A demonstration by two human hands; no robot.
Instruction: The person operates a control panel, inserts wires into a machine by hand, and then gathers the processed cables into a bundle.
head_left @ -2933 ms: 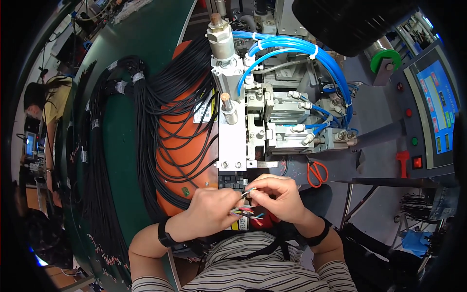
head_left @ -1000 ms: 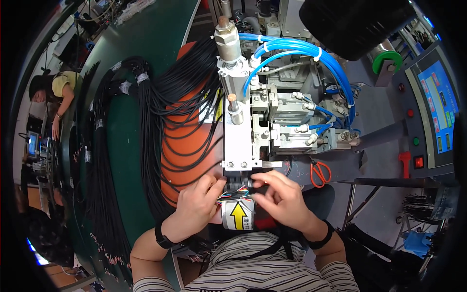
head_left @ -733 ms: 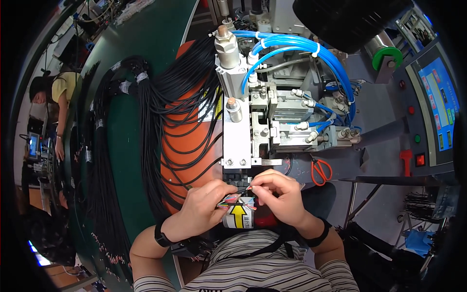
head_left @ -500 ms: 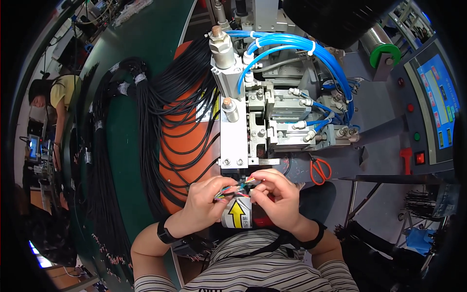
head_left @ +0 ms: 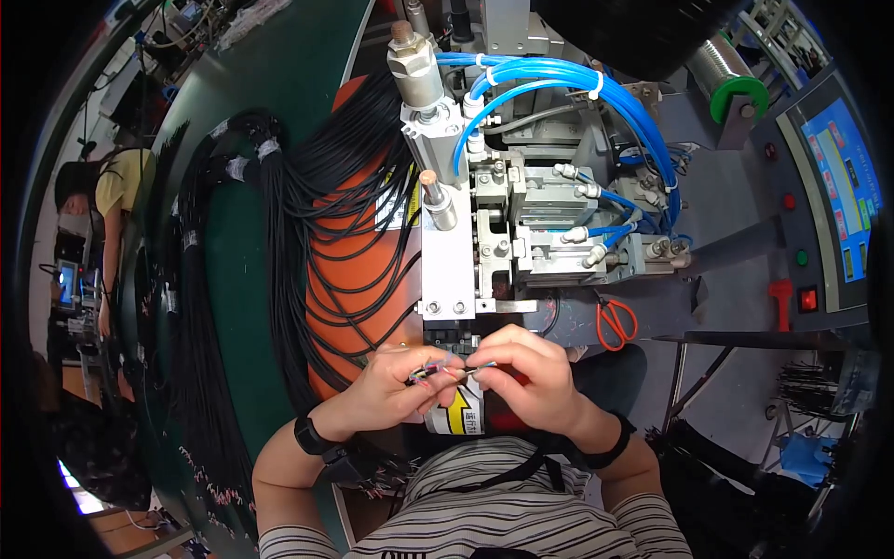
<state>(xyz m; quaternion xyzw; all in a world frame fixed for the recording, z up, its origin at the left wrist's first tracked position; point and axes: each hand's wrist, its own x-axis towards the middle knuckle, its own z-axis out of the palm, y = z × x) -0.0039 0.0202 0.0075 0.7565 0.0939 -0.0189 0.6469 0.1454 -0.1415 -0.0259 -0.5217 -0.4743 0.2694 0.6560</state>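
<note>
Just in front of the machine's white block, my two hands meet over thin coloured wires [head_left: 430, 374]. My left hand [head_left: 396, 384] is closed, pinching the wires between thumb and fingers. My right hand [head_left: 533, 377] is also closed, thumb against forefinger on the wire ends near my left fingertips. How many wires each hand grips is too small to make out. Beneath the hands is a white label with a yellow arrow [head_left: 459, 410]. The pneumatic machine [head_left: 449, 265], with metal cylinders and blue air hoses [head_left: 643, 121], stands directly beyond.
Black cables [head_left: 349, 186] drape over an orange-brown surface [head_left: 340, 270] at the left, with bundles on a green table [head_left: 233, 307]. Red-handled scissors [head_left: 615, 324] lie right of the machine. A touchscreen panel [head_left: 838, 177] and solder wire spool [head_left: 731, 79] stand right. Another person [head_left: 112, 196] is far left.
My right fingers have come down and closed together on the wire ends; they were more spread before. The machine's upright cylinder rods now stand higher.
</note>
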